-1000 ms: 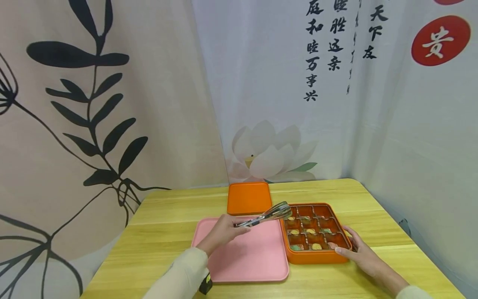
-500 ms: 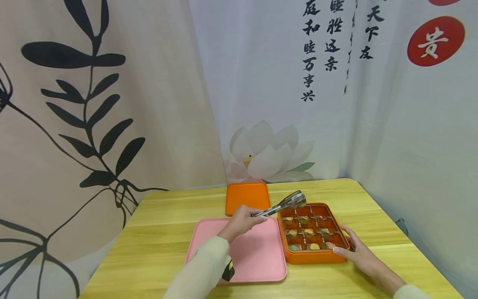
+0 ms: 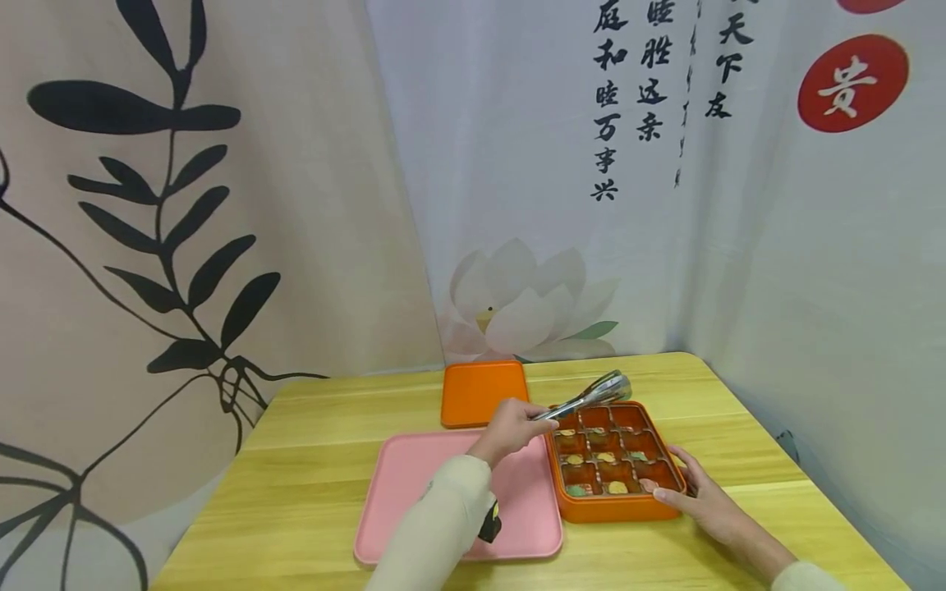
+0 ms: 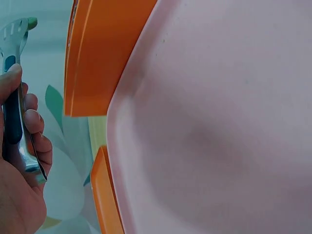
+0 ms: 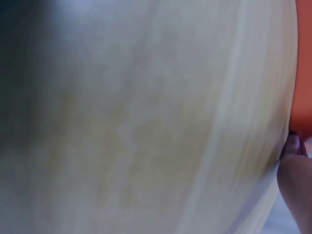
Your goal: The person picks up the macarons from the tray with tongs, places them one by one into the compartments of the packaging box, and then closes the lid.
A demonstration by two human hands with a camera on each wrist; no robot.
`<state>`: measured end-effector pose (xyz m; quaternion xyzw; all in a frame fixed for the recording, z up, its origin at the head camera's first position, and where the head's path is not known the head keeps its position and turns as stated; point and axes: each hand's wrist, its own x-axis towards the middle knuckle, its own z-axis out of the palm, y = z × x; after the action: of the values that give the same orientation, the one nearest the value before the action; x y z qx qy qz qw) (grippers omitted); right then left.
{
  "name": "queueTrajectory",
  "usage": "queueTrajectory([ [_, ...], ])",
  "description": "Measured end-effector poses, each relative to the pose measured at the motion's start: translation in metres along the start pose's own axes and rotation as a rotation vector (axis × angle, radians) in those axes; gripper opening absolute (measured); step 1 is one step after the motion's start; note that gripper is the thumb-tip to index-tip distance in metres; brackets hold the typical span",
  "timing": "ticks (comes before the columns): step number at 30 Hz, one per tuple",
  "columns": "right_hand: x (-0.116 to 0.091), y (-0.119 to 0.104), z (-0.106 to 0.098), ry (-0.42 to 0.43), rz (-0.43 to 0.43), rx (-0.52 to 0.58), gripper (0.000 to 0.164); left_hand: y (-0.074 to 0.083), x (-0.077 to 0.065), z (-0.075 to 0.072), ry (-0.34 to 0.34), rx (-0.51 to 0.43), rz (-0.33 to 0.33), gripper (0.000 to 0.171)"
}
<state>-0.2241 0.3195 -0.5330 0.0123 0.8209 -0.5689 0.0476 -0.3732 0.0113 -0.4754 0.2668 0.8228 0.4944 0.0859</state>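
My left hand (image 3: 510, 428) grips metal food tongs (image 3: 594, 392) by the handle, over the seam between the pink tray (image 3: 414, 492) and the orange box (image 3: 621, 512). The tongs point right and up, their head over the back of the box. In the left wrist view a small green piece (image 4: 32, 23) shows at the tongs' tip. The box is divided into compartments with small yellow, green and pink pieces in several of them. My right hand (image 3: 705, 505) holds the box by its front right corner, thumb at the rim and fingers along the side.
An orange square lid or tray (image 3: 482, 396) lies behind the pink tray. All of it rests on a yellow wood-grain table (image 3: 310, 484). A printed curtain (image 3: 355, 205) hangs behind the table's back edge.
My left hand has moved right with the tongs, from over the pink tray to the box, so the tongs' head now overlaps the box's back. The right hand still holds the corner.
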Motion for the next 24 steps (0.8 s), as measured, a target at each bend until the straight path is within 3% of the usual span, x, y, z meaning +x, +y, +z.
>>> queueTrajectory([
  [7,0.000,-0.001,0.000,-0.001,-0.002,0.000,0.083,-0.003,0.011,0.017,0.000,0.040,0.012,0.012],
  [12,0.000,-0.002,0.001,0.002,-0.020,-0.001,0.082,-0.004,0.013,0.023,-0.005,0.069,0.001,0.012],
  [17,0.000,-0.003,0.002,0.003,-0.019,-0.002,0.082,-0.002,0.011,0.020,-0.011,0.054,-0.028,0.013],
  [24,-0.002,0.000,0.001,0.007,-0.001,-0.009,0.084,-0.002,0.008,0.004,-0.011,0.061,0.014,0.014],
])
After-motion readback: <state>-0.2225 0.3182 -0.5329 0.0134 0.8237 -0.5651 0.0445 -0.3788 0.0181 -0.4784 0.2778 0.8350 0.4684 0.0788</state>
